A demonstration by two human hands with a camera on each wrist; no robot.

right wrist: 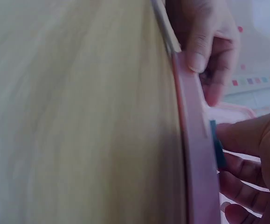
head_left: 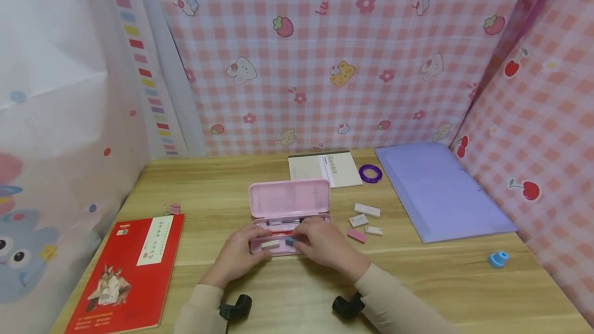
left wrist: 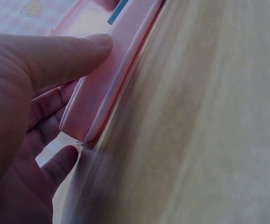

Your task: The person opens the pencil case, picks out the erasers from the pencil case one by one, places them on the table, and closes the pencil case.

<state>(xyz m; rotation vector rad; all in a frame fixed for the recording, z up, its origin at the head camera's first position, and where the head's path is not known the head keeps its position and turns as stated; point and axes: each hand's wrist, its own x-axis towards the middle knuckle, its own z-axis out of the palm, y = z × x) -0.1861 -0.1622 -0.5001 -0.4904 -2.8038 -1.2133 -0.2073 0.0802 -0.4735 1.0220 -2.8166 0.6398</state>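
A pink pencil case (head_left: 290,199) lies on the table with its lid raised. My left hand (head_left: 237,252) grips its left end, the thumb (left wrist: 95,46) on the front wall and the fingers around the corner. Inside the front of the case, my right hand (head_left: 322,244) pinches a small dark blue eraser (right wrist: 217,144) between thumb and fingers. A white eraser (head_left: 270,245) lies to its left in the case. Pens (head_left: 284,222) and a red item (head_left: 280,233) are behind them, partly hidden by my hands.
Several loose erasers (head_left: 366,210) lie right of the case, one of them pink (head_left: 357,235). Around them are a notebook (head_left: 306,169), purple tape roll (head_left: 370,173), lilac folder (head_left: 441,189), blue cap-like piece (head_left: 498,259), red book (head_left: 130,277) and pink binder clip (head_left: 175,209).
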